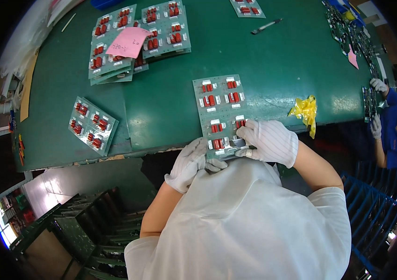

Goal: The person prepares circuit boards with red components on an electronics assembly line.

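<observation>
Left hand (188, 164), white-gloved, at lower left corner of board panel (227, 111); fingers curled, some tucked by the bottom edge, cannot tell if pinching. Right hand (273, 141), striped white glove, bent over lower right corner, fingertips near a red part; grip hidden, cannot tell if pinching.

Board panel lies on green table (166, 107) at the near edge, straight ahead of the wearer; clusters of red parts plus white parts on it.

Near, below table: lower left, dark green slotted rack (75, 228), contents too dark to tell. Lower right, blue rack (371, 210) of parallel bars, contents unclear.

On table, left: smaller panel (92, 126), tilted, red parts. Right: crumpled yellow plastic (306, 111), near the edge. Far right: co-worker in blue sleeves (396, 109), white gloves, populated board (369, 102) between the hands.

Further: panel stack (168, 32), upper left, two piles side by side, pink note (129, 43) on top. Pen (266, 26) right of it, below another panel (247, 9) cut by the frame. Upper right, green boards (343, 33) crowded together, beside blue container (341, 6); yellow item (349, 16) in or against it, cannot tell which. Top left, blue bin (105, 3), cut off, inside hidden.
</observation>
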